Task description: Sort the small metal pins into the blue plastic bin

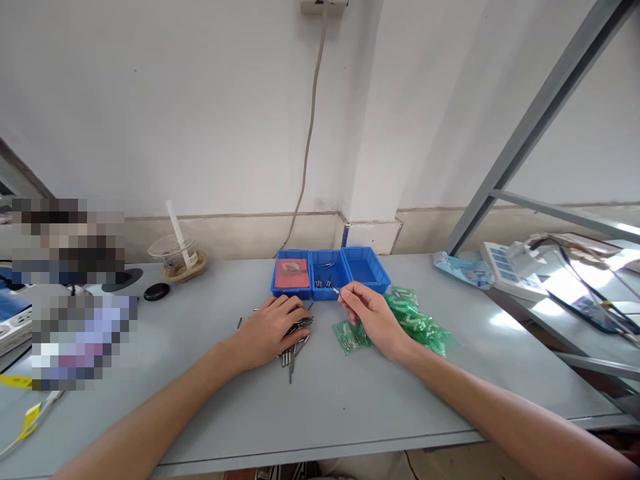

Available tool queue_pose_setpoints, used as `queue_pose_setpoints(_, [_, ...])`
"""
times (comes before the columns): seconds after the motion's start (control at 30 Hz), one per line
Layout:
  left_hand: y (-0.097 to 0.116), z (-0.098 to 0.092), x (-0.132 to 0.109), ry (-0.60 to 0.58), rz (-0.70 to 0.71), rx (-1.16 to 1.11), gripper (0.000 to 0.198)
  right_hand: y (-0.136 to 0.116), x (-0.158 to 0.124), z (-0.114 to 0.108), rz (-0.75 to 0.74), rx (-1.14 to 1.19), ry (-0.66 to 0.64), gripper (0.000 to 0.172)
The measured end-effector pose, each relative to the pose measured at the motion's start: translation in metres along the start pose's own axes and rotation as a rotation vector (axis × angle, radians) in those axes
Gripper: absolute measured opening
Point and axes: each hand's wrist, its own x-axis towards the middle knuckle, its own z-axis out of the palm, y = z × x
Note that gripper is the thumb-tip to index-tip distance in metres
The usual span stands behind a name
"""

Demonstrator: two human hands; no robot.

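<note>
Pins [286, 359] lie heaped on the bench [370, 397] under the left hand [273, 329], thumb and fingers parted; 3 blue bins [323, 294] stand beyond; the right hand [370, 313] pinches 1 small metallic piece [336, 291], best steadied by light pressure.

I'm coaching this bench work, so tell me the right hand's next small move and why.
Probably ease the right hand forward and lower its small metal piece into the middle blue bin: the pinched piece appears close to that bin's front, and metal pieces lie inside it.
</note>
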Motion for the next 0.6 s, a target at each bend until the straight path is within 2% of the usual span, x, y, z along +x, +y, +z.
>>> queue_pose_setpoints(0.13, [-0.0004,0.0008,0.0000,-0.020,-0.007,0.010,0.028,0.0014,0.0031,-0.0013,0.081,0.130,0.005,0.038])
queue_pose_setpoints(0.27, [-0.0003,0.0009,0.0001,-0.025,-0.017,0.014,0.027,-0.0003,0.0032,-0.0005,0.097,0.178,0.009,0.031])
queue_pose_setpoints(0.43, [0.0007,-0.0003,0.0009,-0.029,-0.012,0.018,0.028,-0.0006,0.0020,0.0001,0.070,0.100,0.029,0.030])
queue_pose_setpoints(0.6, [0.0003,0.0003,0.0008,-0.019,-0.007,0.014,0.027,0.0014,-0.0014,-0.0005,-0.023,-0.070,0.019,0.026])
